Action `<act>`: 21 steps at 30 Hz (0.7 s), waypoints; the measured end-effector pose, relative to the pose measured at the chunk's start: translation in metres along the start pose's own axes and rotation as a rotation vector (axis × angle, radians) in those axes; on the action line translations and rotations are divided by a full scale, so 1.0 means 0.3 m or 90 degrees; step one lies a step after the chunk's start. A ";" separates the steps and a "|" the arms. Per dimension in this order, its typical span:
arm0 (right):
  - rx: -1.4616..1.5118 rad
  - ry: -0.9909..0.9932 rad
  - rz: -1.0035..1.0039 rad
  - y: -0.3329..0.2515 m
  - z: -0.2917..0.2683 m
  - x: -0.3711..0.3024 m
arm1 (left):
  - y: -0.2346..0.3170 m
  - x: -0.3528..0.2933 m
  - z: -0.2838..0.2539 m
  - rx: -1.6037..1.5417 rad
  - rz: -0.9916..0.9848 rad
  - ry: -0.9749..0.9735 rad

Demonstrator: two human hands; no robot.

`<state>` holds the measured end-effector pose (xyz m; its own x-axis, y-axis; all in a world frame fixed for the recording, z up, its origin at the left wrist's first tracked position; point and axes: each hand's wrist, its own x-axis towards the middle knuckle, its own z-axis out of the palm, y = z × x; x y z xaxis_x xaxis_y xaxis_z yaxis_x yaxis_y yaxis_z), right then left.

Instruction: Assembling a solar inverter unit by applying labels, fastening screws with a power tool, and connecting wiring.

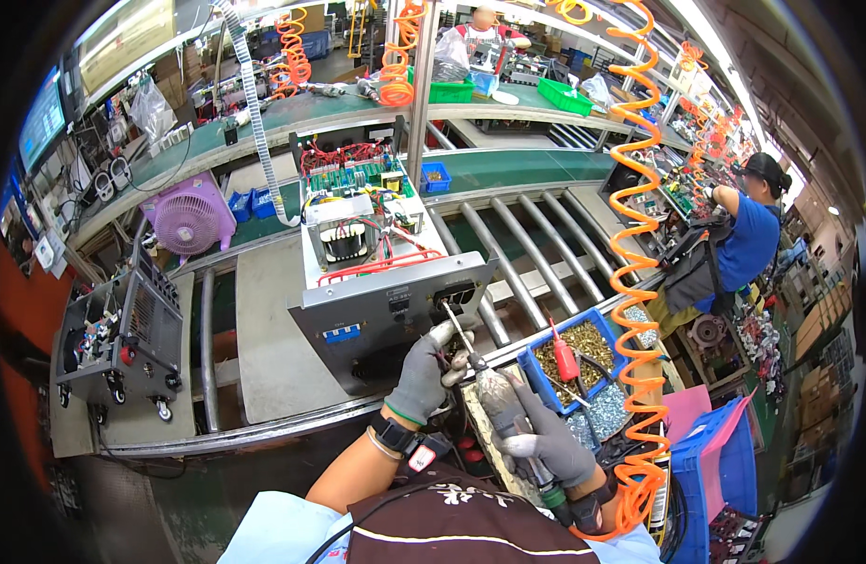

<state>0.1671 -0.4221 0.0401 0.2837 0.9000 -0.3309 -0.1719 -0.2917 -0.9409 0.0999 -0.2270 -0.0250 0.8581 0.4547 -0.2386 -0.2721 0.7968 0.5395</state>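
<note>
My gloved right hand [553, 437] is wrapped round an air screwdriver [497, 393]. Its long thin bit [458, 329] points up and left, with the tip at a dark socket opening in the grey end panel [395, 315] of an uncovered electrical unit. My gloved left hand [422, 378] is close beside the bit, fingers curled in below that opening; what they hold, if anything, is hidden. Behind the panel stand a transformer [346, 241], circuit boards [358, 179] and red wires. A blue switch [342, 334] sits on the panel's left part.
To my right, a blue bin [536, 371] holds brass-coloured and silvery fasteners, with a red-handled screwdriver [565, 357] on top. An orange coiled hose [630, 226] hangs nearby. Metal rollers [513, 273] run behind. Left are another unit [123, 329] and a purple fan [187, 218]. A co-worker [748, 226] stands right.
</note>
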 end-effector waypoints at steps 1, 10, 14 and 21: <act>0.037 0.004 0.008 -0.005 0.008 0.004 | -0.006 0.017 -0.029 -0.031 0.002 -0.048; 0.041 -0.014 -0.016 0.019 0.009 0.010 | 0.015 0.012 -0.044 -0.018 0.024 -0.107; 0.042 0.004 -0.005 0.022 0.006 0.013 | 0.026 0.009 -0.013 0.007 0.009 -0.090; -0.033 0.009 -0.022 -0.021 0.031 0.015 | 0.031 0.016 -0.029 0.021 0.004 -0.067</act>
<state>0.1607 -0.4131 0.0452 0.3023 0.9052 -0.2988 -0.1127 -0.2773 -0.9541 0.0975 -0.2140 -0.0282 0.8977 0.4142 -0.1503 -0.2647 0.7797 0.5674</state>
